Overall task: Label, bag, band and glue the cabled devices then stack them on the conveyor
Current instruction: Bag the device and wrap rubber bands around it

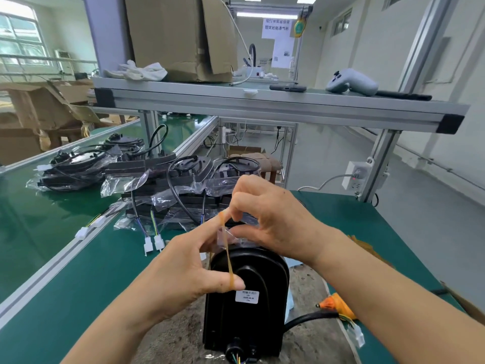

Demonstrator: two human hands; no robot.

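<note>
Over the stiff black device (246, 319), left hand (181, 282) and right hand (270, 219) pinch the rubber band (228, 261), likely stretchy, best held at opposite ends.

The black arched plastic device (262, 319) carries a white rectangular label (247, 296) with dark print; a tan rubber band (227, 258) runs from it toward 12 o'clock. Beneath lies a mottled grey-brown pad (178, 337) on the plain green bench mat (91, 285), with an orange cap (336, 304) at 3 o'clock.

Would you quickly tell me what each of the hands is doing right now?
Left hand: holds the rubber band stretched.
Right hand: pinches the same rubber band.
</note>
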